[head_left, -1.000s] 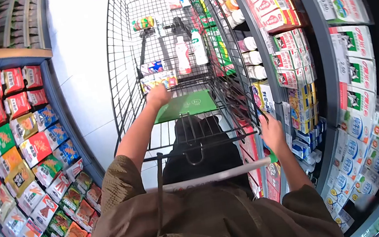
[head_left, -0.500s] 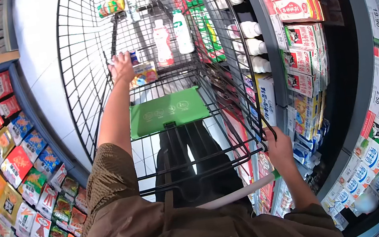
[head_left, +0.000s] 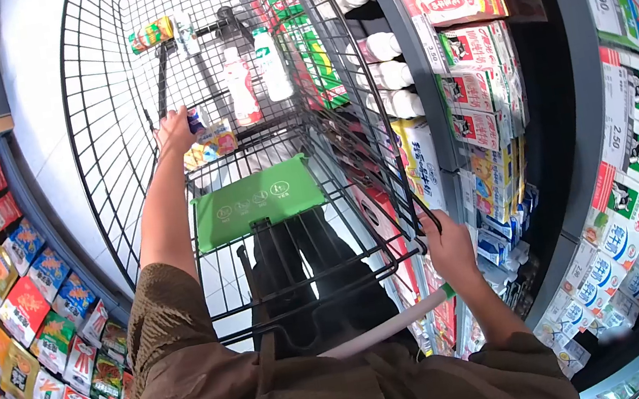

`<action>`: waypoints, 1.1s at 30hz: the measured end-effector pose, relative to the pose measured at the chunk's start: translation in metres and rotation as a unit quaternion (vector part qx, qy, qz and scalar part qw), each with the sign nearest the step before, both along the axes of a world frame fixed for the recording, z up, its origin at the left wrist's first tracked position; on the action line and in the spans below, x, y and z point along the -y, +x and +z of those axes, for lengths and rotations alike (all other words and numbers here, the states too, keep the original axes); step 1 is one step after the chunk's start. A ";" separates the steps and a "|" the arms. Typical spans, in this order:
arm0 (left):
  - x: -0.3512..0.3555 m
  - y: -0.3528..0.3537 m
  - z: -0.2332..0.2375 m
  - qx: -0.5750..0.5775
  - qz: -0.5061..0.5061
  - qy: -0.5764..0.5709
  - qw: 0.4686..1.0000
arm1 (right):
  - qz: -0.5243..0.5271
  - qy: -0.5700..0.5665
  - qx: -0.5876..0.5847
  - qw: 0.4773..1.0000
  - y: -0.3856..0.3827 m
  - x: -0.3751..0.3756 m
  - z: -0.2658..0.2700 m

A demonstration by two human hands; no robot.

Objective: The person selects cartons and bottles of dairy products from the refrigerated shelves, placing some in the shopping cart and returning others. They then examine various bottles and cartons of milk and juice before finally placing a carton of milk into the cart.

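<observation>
A black wire shopping cart (head_left: 98,142) stands in front of me. My left hand (head_left: 174,130) is inside it at the left, its fingers curled against a small dark blue package (head_left: 196,120) whose kind I cannot make out. Right beside that lies a yellow box (head_left: 210,144). My right hand (head_left: 448,244) is closed round the rear right corner of the cart's wire frame. A pink-and-white bottle (head_left: 241,87) and a white bottle with a green cap (head_left: 271,65) lie in the basket. A green panel (head_left: 258,200) spans the near end.
Along the right runs a shelf with red-and-white milk cartons (head_left: 470,49), white bottles (head_left: 388,75) and price labels (head_left: 616,114). Snack packets (head_left: 25,305) fill a rack on the left. Farther up the cart lie a yellow-green packet (head_left: 150,35) and a clear bottle (head_left: 186,34).
The cart and both hands have shifted left in view as the camera turned. More of the dark blue package shows beside my left fingers. My right hand keeps its hold on the cart.
</observation>
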State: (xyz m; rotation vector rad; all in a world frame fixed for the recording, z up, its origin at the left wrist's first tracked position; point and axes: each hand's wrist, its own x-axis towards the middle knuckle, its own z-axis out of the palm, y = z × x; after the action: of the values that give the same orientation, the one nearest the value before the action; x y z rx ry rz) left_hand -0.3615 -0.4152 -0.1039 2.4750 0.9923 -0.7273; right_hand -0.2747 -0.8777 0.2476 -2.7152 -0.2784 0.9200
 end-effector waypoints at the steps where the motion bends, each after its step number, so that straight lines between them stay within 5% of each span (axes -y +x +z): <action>1: 0.003 -0.002 0.009 0.013 0.019 -0.017 1.000 | -0.009 0.003 -0.005 1.000 0.000 0.001 -0.001; 6: 0.030 -0.025 0.050 0.104 0.075 -0.055 0.990 | 0.037 -0.006 0.017 0.999 -0.003 0.004 0.002; 10: 0.049 -0.053 0.053 0.181 0.126 -0.196 0.955 | 0.068 0.009 0.056 0.996 -0.004 0.002 0.007; 11: 0.068 -0.051 0.116 0.192 0.180 -0.252 0.931 | 0.080 0.023 0.066 0.994 -0.004 0.005 0.004; 12: 0.066 -0.069 0.076 0.241 0.175 -0.243 0.923 | 0.087 0.023 0.081 0.993 -0.005 0.008 0.001; 19: 0.138 -0.088 0.254 0.328 0.296 -0.483 0.756 | 0.082 0.045 0.103 0.990 -0.008 0.014 -0.001; 23: 0.165 -0.106 0.300 0.365 0.284 -0.546 0.699 | 0.112 0.165 0.295 0.935 -0.022 0.013 0.010; 26: 0.200 -0.109 0.355 0.423 0.296 -0.576 0.634 | 0.129 0.350 0.210 0.904 -0.033 0.004 0.025; 30: 0.263 -0.121 0.424 0.510 0.303 -0.559 0.579 | 0.069 0.490 -0.165 0.853 -0.071 -0.015 0.073; 32: 0.288 -0.130 0.424 0.538 0.287 -0.508 0.608 | 0.053 0.539 -0.228 0.809 -0.094 -0.016 0.093; 33: 0.296 -0.136 0.433 0.542 0.212 -0.433 0.688 | 0.054 0.575 -0.245 0.779 -0.104 -0.017 0.095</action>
State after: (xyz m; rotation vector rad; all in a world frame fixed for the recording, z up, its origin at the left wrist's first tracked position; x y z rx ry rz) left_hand -0.4971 -0.7116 0.3291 1.2848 0.4706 0.4058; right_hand -0.3788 -0.8603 0.3427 -1.2975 -0.6274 0.9728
